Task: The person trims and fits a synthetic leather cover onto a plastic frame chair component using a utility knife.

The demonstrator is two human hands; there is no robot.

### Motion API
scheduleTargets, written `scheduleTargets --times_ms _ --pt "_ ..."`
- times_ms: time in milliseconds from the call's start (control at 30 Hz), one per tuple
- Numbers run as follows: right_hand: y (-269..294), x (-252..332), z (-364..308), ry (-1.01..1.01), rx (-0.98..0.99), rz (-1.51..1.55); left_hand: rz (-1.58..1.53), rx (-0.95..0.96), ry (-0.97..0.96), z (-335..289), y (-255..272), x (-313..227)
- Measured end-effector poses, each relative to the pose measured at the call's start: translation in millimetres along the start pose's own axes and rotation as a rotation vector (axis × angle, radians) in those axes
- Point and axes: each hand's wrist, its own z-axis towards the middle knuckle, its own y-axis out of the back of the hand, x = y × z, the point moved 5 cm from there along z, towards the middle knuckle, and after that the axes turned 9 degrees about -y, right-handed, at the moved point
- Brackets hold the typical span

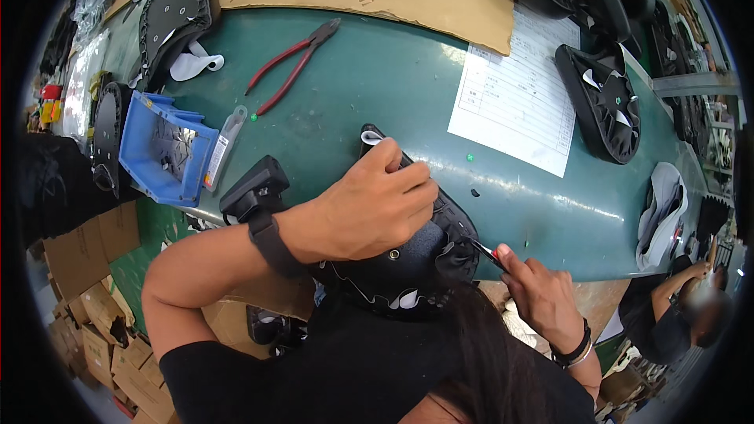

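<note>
A black upholstered pad (420, 251) with gathered fabric edges, a metal eyelet and white fabric bits lies at the table's front edge, close to my body. My left hand (377, 208) is closed over its upper edge with the fingers curled in, hiding part of it. My right hand (542, 294) grips a slim tool (488, 253) with a metal tip and some red on it. The tip meets the pad's right edge, where the black fabric is bunched. Most of the tool is hidden in my fingers, so its exact kind does not show.
Red-handled pliers (298, 63) lie on the green table (369, 71), left of a printed sheet (514, 102). A blue bin (169, 149) and a utility knife (226, 145) are at the left. More black pads (601, 98) and grey fabric (662, 216) are at the right, with a person (667, 310) beyond.
</note>
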Motion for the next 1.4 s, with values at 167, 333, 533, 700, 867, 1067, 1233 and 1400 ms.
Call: scheduleTargets --times_ms 167,333,533,700,867,1067,1233,1400 --pt "-1.4 -1.2 1.2 0.032 -0.065 0.07 0.021 -0.044 -0.073 -1.6 -4.8 -2.4" --pt "-0.2 -3.8 2.4 0.019 -0.05 0.081 -0.099 0.072 -0.137 6.3 -9.0 5.0" --pt "-2.7 -5.2 4.7 0.0 -0.03 0.07 -0.281 -0.218 0.025 3.3 -11.3 2.0" --pt "-2.9 -8.2 9.4 0.003 -0.008 0.086 -0.683 -0.371 0.391 -5.0 -7.8 8.1" --pt "1.5 -9.2 11.7 0.023 0.029 0.111 -0.288 -0.094 0.158 8.8 -15.4 -13.2" --pt "-2.7 -7.6 8.7 0.01 0.049 0.159 -0.682 -0.229 0.178 10.0 -23.1 -10.9" --pt "-1.0 0.2 17.2 0.015 0.087 0.074 -0.88 0.051 0.341 9.5 -21.0 -8.9" --pt "-0.5 3.9 26.3 0.032 0.129 0.032 -0.505 -0.067 0.343 20.0 -18.8 -15.5"
